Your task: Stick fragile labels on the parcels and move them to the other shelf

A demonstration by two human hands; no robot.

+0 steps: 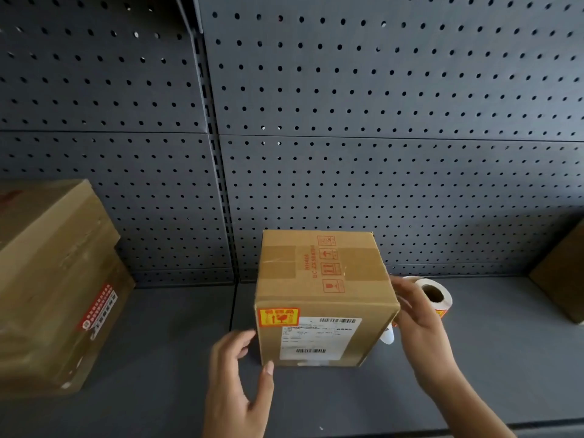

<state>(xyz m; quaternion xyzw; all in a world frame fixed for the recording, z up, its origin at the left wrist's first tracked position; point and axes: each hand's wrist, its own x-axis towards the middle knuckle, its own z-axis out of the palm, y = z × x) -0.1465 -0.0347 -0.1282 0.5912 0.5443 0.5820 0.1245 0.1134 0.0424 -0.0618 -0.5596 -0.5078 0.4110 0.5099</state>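
Observation:
A small cardboard parcel [322,295] stands on the grey shelf [474,358] in the middle of the view. Its front face carries a white shipping label and, at the top left corner, an orange-and-red fragile label [278,317]. My left hand [240,384] is at the parcel's lower left edge, fingers straight, thumb by the front corner. My right hand [417,320] lies with straight fingers against the parcel's right side. Behind that hand lies a roll of labels [434,294] with a cardboard core.
A large stack of taped cardboard boxes [53,279] fills the shelf's left part. Another box's corner [562,273] shows at the right edge. A dark perforated back panel [347,121] rises behind the shelf.

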